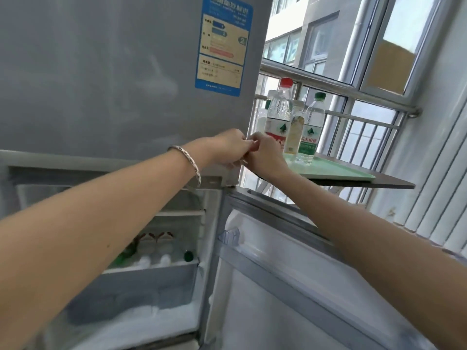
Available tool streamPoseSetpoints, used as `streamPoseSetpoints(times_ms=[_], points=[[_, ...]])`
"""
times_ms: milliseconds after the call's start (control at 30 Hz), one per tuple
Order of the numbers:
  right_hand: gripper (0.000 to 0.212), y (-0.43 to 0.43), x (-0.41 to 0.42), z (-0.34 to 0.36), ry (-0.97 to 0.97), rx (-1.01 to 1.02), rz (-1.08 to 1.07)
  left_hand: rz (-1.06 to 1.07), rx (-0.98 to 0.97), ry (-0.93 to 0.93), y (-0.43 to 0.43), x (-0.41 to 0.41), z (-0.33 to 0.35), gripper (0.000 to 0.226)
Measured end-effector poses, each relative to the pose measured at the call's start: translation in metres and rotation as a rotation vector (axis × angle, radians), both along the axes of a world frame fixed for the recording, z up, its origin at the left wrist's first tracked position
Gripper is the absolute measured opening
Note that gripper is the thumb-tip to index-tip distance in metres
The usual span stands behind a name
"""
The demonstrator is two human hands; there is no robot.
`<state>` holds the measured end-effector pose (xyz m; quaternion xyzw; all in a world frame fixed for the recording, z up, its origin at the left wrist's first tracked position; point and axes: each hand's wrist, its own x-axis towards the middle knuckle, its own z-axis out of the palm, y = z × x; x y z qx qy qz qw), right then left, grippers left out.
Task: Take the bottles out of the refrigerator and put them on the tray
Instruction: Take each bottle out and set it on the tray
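Both my hands meet at the right edge of the refrigerator's upper door. My left hand, with a bracelet on the wrist, has curled fingers that touch those of my right hand; nothing shows in either hand. Just behind them a pale green tray holds several upright bottles: a red-capped water bottle, a yellowish bottle, a green-capped bottle and a partly hidden white one. More bottles lie in the open lower compartment, under my left forearm.
The tray rests on a dark shelf in front of a window with metal railings. The refrigerator's lower door stands open to the right below my right arm. A white radiator lines the right wall.
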<state>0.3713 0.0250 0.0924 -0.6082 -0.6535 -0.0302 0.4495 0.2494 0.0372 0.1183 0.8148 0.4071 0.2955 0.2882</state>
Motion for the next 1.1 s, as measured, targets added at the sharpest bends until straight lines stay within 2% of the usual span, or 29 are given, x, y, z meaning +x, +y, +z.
streamPoseSetpoints(times_ms=[167, 300, 433, 533, 600, 667, 733, 767, 833, 900, 1100], points=[[0.002, -0.007, -0.067, -0.033, -0.011, -0.323, 0.148, 0.061, -0.095, 0.143, -0.003, -0.07, -0.042, 0.042], [0.011, 0.007, -0.117, -0.085, -0.119, -0.654, 0.207, 0.168, -0.108, 0.35, -0.003, -0.112, -0.093, 0.043], [0.012, 0.028, -0.141, -0.151, -0.286, -0.846, 0.201, 0.252, -0.04, 0.599, 0.003, -0.133, -0.155, 0.036], [0.026, 0.054, -0.14, -0.201, -0.306, -0.89, 0.197, 0.208, -0.042, 0.698, 0.017, -0.137, -0.198, 0.033], [0.036, 0.076, -0.136, -0.225, -0.351, -0.926, 0.196, 0.242, -0.023, 0.687, 0.033, -0.137, -0.224, 0.037], [0.032, 0.094, -0.13, -0.244, -0.392, -0.984, 0.175, 0.285, 0.012, 0.652, 0.048, -0.136, -0.244, 0.049], [0.016, 0.11, -0.125, -0.26, -0.381, -1.013, 0.123, 0.286, 0.051, 0.686, 0.061, -0.134, -0.259, 0.061], [0.016, 0.119, -0.125, -0.27, -0.379, -1.024, 0.101, 0.285, 0.074, 0.702, 0.07, -0.133, -0.264, 0.065], [0.044, 0.139, -0.124, -0.291, -0.386, -1.025, 0.054, 0.283, 0.086, 0.705, 0.085, -0.131, -0.274, 0.07], [0.055, 0.156, -0.123, -0.309, -0.376, -1.014, 0.01, 0.291, 0.079, 0.685, 0.1, -0.128, -0.286, 0.071], [0.05, 0.175, -0.118, -0.333, -0.378, -1.096, -0.035, 0.305, 0.033, 0.664, 0.124, -0.125, -0.315, 0.068]])
